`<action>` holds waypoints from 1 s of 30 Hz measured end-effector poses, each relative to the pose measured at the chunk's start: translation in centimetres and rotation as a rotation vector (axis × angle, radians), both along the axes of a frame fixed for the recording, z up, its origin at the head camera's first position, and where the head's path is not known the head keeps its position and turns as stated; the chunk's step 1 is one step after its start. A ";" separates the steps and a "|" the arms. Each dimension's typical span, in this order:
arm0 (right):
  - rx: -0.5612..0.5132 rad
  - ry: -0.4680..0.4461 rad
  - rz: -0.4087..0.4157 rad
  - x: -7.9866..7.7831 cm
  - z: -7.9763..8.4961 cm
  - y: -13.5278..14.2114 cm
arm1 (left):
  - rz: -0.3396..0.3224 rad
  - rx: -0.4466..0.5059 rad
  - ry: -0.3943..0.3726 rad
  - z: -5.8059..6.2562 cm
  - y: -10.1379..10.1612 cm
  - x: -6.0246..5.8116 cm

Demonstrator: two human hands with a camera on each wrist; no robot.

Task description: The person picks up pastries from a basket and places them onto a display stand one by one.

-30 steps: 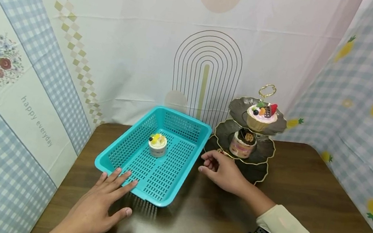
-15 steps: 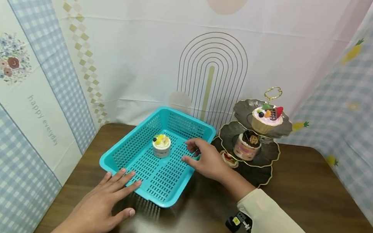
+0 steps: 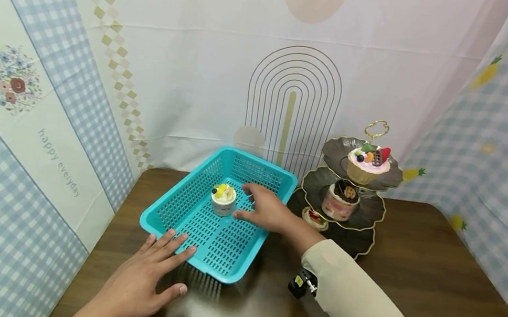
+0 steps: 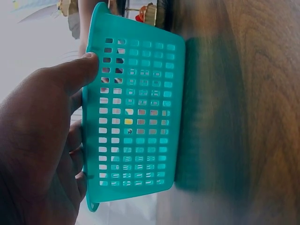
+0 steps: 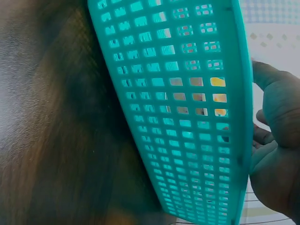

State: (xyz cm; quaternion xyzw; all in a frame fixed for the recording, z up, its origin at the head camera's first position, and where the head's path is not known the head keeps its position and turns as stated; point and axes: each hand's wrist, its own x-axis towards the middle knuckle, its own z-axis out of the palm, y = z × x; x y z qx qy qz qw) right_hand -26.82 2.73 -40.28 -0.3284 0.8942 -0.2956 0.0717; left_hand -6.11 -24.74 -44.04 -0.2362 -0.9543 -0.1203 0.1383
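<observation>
A turquoise perforated basket (image 3: pixel 220 276) stands on the table. Inside it sits a small cupcake (image 3: pixel 222 206) with white cream and yellow fruit. My right hand (image 3: pixel 267 209) reaches over the basket's right rim, thumb and fingers parted just right of the cupcake; a small gap shows between them. My left hand (image 3: pixel 136 279) rests with spread, straight fingers on the near left rim. In the left wrist view the left thumb (image 4: pixel 77 75) lies by that rim. The right wrist view shows the right hand (image 5: pixel 281 136) beyond the basket wall, with yellow topping glimpsed through the holes.
To the right stands a dark three-tier stand (image 3: pixel 373 215) with gold edges. It bears a fruit-topped tart (image 3: pixel 367 167), a chocolate-topped cake (image 3: pixel 341 201) and a small red-topped tart (image 3: pixel 315 219) low down. Patterned cloth (image 3: pixel 188 76) hangs behind the brown table (image 3: pixel 410 283).
My right hand has moved left from beside the stand, over the basket rim, to near the cupcake. The left hand stays on the rim. The head view has shifted slightly.
</observation>
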 end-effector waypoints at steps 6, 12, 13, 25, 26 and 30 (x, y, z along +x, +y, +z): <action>0.100 0.007 -0.043 -1.0 -0.3 -1.8 | 0.002 0.000 -0.003 0.0 -0.1 0.0; 0.188 -0.014 -0.062 -1.7 -0.6 -3.7 | -0.001 0.016 -0.004 0.1 -0.1 0.0; 0.200 -0.017 -0.064 -1.8 -0.7 -3.9 | -0.005 0.019 -0.001 0.1 -0.1 0.0; 0.246 -0.127 -0.135 -2.5 -1.8 -6.2 | -0.024 0.027 0.014 -0.2 -0.1 0.0; 0.254 -0.132 -0.147 -2.7 -2.0 -6.3 | -0.020 0.029 0.010 -0.2 0.0 0.0; 0.272 -0.166 -0.184 -3.2 -2.7 -6.7 | -0.018 0.032 0.011 -0.2 -0.1 0.0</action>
